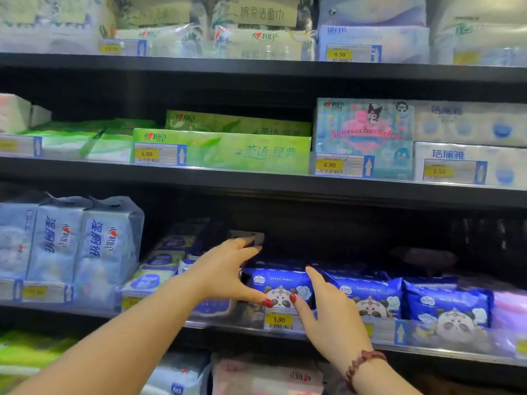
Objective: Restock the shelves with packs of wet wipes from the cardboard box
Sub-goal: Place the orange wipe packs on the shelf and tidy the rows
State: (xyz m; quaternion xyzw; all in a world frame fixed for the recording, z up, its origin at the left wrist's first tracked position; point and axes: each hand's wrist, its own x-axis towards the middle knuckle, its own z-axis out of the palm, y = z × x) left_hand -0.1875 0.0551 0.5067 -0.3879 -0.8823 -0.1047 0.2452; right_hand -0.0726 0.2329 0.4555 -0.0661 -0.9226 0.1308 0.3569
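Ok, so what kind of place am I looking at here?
Most likely a shop aisle for tissues and wipes: dark shelves packed with wrapped goods, yellow price tags like the 3.90 one on the shelf edges, and several blue panda packs.

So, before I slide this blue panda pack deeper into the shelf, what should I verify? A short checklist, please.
1. Left hand touches the blue plastic panda-print wipes pack at its left side: ok.
2. Right hand touches its right side: ok.
3. Pack sits above the yellow 3.90 price tag: ok.
4. Room behind the pack: dark, cannot tell.
5. Cardboard box within reach: not in view, cannot tell.
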